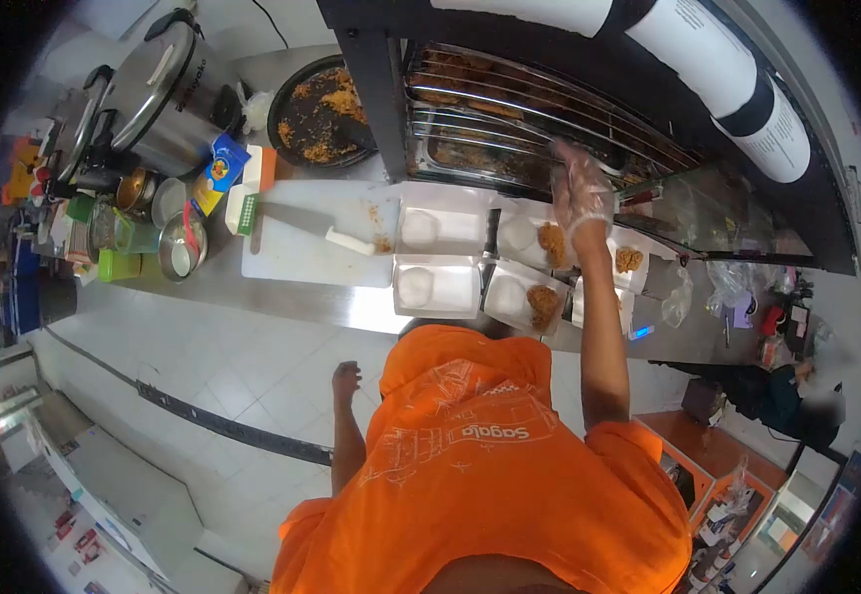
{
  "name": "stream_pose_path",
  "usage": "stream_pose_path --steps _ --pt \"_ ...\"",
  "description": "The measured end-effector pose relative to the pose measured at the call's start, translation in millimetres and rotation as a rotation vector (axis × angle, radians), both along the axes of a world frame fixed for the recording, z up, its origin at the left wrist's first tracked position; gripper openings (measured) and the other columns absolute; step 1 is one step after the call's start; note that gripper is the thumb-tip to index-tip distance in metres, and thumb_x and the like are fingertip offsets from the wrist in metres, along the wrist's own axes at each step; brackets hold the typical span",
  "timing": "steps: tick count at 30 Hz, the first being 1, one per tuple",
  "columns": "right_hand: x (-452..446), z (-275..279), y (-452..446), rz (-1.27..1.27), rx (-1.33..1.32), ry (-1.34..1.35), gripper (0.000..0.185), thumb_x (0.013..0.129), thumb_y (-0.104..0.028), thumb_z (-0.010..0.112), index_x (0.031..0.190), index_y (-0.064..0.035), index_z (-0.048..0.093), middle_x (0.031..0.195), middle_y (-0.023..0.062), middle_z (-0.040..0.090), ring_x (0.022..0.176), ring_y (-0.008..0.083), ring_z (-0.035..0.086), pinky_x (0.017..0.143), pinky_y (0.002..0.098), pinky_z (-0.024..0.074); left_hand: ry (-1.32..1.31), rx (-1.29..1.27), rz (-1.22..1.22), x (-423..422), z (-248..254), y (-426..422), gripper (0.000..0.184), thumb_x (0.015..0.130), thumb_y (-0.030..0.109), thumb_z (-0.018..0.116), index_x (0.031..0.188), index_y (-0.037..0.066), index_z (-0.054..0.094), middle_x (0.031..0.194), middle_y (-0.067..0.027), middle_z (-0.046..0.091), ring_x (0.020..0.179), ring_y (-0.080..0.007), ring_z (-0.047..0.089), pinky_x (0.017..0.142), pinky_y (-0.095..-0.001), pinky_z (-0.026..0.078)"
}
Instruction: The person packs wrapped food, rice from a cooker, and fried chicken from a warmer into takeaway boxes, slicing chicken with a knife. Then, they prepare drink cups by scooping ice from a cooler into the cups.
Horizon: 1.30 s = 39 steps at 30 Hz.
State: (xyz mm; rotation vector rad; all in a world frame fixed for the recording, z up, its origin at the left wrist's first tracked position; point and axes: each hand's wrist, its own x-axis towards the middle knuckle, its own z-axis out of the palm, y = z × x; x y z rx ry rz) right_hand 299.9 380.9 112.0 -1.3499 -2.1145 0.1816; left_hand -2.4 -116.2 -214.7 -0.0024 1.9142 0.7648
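Note:
My right hand [583, 193], in a clear plastic glove, reaches over the white food boxes [447, 203] to the front of a dark cabinet with wire racks [549, 114]. Its fingers point into the cabinet and look apart, with nothing visible in them. My left hand [347, 378] hangs bare beside the orange shirt, away from the counter, its fingers curled in and holding nothing visible. Several boxes hold a white rice mound [418, 228]; some also hold brown crumbly food [542, 307]. My right forearm hides part of the boxes on the right.
Left of the boxes, a white cutting board [316, 252] bears a white-handled knife [349, 240]. Behind it is a black pan [316, 114] with orange crumbs. A large pot [163, 99] and bowls [183, 246] stand further left. Plastic bags [678, 297] lie right; a person [797, 396] is beyond.

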Motion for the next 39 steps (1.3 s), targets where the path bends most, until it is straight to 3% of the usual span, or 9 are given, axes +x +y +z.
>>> stream_pose_path --steps 1,4,7,9,25,26,29,35,39 --pt "-7 0 10 -0.020 0.313 0.023 0.033 0.095 -0.032 0.055 0.110 -0.0078 0.070 0.101 0.0216 0.070 0.093 0.0391 0.067 0.081 0.0419 0.0540 -0.031 0.011 -0.024 2 -5 -4 0.025 0.095 0.025 0.054 0.112 0.011 0.063 0.094 -0.0048 0.069 0.073 -0.0164 0.065 0.056 -0.0329 0.050" --pt "-46 45 36 -0.400 -0.334 -0.491 0.035 0.096 -0.028 0.054 0.120 -0.0052 0.065 0.113 0.0193 0.069 0.100 0.0378 0.066 0.086 0.0441 0.0533 -0.154 0.076 -0.061 2 -35 -14 0.024 0.094 0.025 0.054 0.113 0.013 0.063 0.092 -0.0045 0.070 0.072 -0.0171 0.066 0.055 -0.0335 0.050" --pt "-43 -21 100 -0.258 0.437 -0.396 0.049 0.098 -0.042 0.043 0.130 -0.0083 0.060 0.116 0.0202 0.068 0.113 0.0366 0.062 0.096 0.0456 0.0502 -0.069 0.141 -0.099 5 -22 -1 0.025 0.094 0.026 0.054 0.113 0.012 0.063 0.094 -0.0051 0.070 0.074 -0.0170 0.066 0.056 -0.0332 0.050" --pt "-53 -23 130 -0.285 0.314 -0.344 0.048 0.096 -0.040 0.047 0.129 -0.0075 0.060 0.116 0.0197 0.068 0.112 0.0354 0.062 0.096 0.0447 0.0505 -0.034 0.090 -0.093 5 -14 10 0.026 0.095 0.027 0.053 0.113 0.012 0.063 0.095 -0.0059 0.070 0.076 -0.0172 0.066 0.057 -0.0333 0.051" --pt "-27 -16 46 -0.387 -0.045 1.008 0.057 0.073 -0.023 0.085 0.118 0.0015 0.059 0.113 0.0158 0.067 0.100 0.0230 0.064 0.090 0.0362 0.0517 -0.210 0.144 0.025 10 -47 -36 0.029 0.094 0.032 0.057 0.115 0.012 0.063 0.098 -0.0065 0.070 0.075 -0.0179 0.066 0.059 -0.0365 0.052" --pt "-30 -5 27 -0.541 -0.058 0.813 0.046 0.074 -0.014 0.084 0.110 -0.0039 0.058 0.104 0.0082 0.065 0.094 0.0164 0.060 0.087 0.0290 0.0506 -0.185 0.118 0.002 10 -46 -36 0.029 0.094 0.032 0.058 0.115 0.012 0.063 0.098 -0.0067 0.070 0.075 -0.0182 0.066 0.059 -0.0370 0.052" --pt "-29 -42 -19 -0.182 -0.058 1.088 0.039 0.075 -0.012 0.082 0.104 -0.0066 0.056 0.097 0.0065 0.063 0.091 0.0165 0.060 0.082 0.0300 0.0515 -0.141 0.054 -0.047 9 -45 -27 0.030 0.093 0.032 0.058 0.115 0.012 0.063 0.098 -0.0072 0.070 0.076 -0.0191 0.066 0.060 -0.0383 0.053" --pt "-81 -49 -60 0.118 -0.888 0.041 0.034 0.069 -0.010 0.080 0.097 -0.0071 0.060 0.095 0.0086 0.066 0.083 0.0192 0.065 0.074 0.0332 0.0542 -0.096 -0.027 -0.128 -9 -28 2 0.028 0.094 0.028 0.057 0.115 0.011 0.063 0.099 -0.0083 0.070 0.078 -0.0203 0.067 0.060 -0.0387 0.053" --pt "-111 -98 -37 0.516 -0.814 -0.488 0.031 0.069 -0.005 0.074 0.099 -0.0066 0.066 0.096 0.0119 0.069 0.085 0.0266 0.068 0.078 0.0374 0.0544 -0.085 0.062 -0.122 -31 -21 10 0.025 0.094 0.025 0.057 0.113 0.011 0.064 0.099 -0.0077 0.070 0.078 -0.0191 0.066 0.059 -0.0364 0.052"
